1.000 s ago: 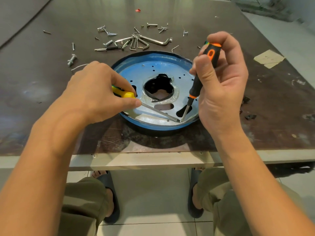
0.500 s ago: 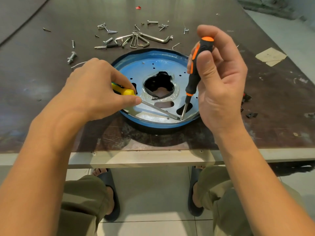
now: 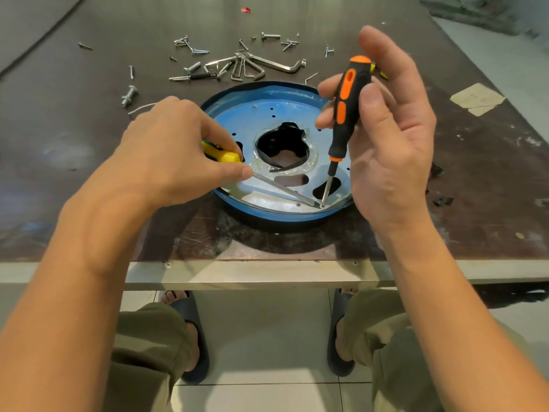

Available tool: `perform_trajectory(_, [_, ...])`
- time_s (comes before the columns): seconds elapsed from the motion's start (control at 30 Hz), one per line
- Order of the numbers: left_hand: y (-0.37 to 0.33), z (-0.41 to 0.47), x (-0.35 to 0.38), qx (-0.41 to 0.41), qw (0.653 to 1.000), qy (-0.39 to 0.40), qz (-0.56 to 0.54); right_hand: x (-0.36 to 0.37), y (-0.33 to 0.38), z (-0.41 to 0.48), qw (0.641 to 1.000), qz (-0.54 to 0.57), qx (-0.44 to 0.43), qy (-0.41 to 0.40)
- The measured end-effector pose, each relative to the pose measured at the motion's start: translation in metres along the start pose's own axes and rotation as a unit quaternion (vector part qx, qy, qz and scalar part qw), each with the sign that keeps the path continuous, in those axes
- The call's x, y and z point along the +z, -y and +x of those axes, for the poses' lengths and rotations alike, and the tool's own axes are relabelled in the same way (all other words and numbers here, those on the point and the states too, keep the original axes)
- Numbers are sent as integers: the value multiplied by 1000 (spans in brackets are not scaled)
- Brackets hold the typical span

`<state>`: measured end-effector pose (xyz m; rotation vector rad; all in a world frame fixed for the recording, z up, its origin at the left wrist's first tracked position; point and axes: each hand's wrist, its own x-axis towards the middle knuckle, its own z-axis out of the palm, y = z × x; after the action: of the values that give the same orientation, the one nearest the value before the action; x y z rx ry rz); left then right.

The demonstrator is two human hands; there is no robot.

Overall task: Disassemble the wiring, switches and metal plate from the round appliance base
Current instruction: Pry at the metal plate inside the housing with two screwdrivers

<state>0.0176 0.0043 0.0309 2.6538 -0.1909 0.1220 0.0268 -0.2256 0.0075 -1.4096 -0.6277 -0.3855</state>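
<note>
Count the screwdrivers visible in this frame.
2. A yellow-handled screwdriver in the left hand, a black-and-orange-handled screwdriver in the right hand; tips meet at the round blue metal base. Others may be hidden.

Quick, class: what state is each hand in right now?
Left hand: closed, gripping the yellow screwdriver.
Right hand: closed, holding the orange screwdriver between thumb and fingers.

Dark scuffed table (image 3: 74, 138) with round blue base (image 3: 258, 117), scattered screws (image 3: 270, 35), hex keys (image 3: 276, 66), tape patch (image 3: 475, 98).
</note>
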Motion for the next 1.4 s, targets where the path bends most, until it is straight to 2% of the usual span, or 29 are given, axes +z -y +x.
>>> perform_trajectory(0.27, [-2,0,0,-7,1000,6,1,3,0,0,999,2,2,-48])
perform_trajectory(0.47, [-4,-1,-1,-9,1000,6,2,-1,1,0,996,70,16,-49])
perform_trajectory(0.67, [-5,-1,-2,-13,1000,9,-2,-1,-1,1,996,39,12,-76])
perform_trajectory(0.8, [-4,-1,-2,-13,1000,11,-2,-3,0,-1,996,67,26,-62])
perform_trajectory(0.97, [-5,-1,-3,-15,1000,14,-4,0,-2,0,998,32,17,-59])
perform_trajectory(1.23, [-6,-1,-2,-17,1000,17,-1,-5,3,-1,984,142,69,-79])
perform_trajectory(1.4, [-5,0,-2,-19,1000,15,0,-1,3,1,991,86,60,-87])
